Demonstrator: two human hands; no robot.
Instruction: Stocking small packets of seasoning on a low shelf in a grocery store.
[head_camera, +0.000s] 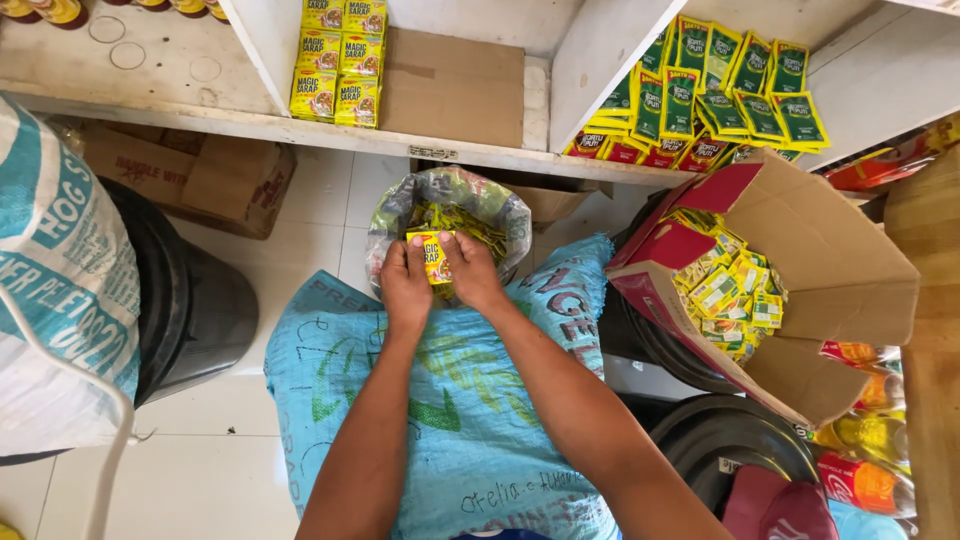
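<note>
- Holding a small yellow sachet (434, 256) between them, the left hand (405, 283) and the right hand (470, 271) meet over a pale blue woven sack (470, 420) that fills the space below the arms.
- The grip is a two-handed pinch: the fingers of each hand press on one side edge of the sachet, thumbs on its upper face. The sachet lies flat between them, its printed face up.
- Just beyond the grip sits an open clear plastic bag (400, 215), full of more yellow sachets.
- Judged by its look, the sachet is very light, thin and floppy, with a slick foil-like skin; it probably bends and slips easily, so a pinch at the sealed edges seems safest.
- To the right of the grip, an open cardboard box (850, 270) with a red outside leans on its side, holding loose yellow and green sachets.
- Farther beyond the grip, a white shelf (200, 120) carries a stack of yellow packets (337, 60) and, to the right, rows of green packets (720, 90).
- To the left of the grip stands a dark bin (195, 310), and beside it a white and teal sack (60, 270).
</note>
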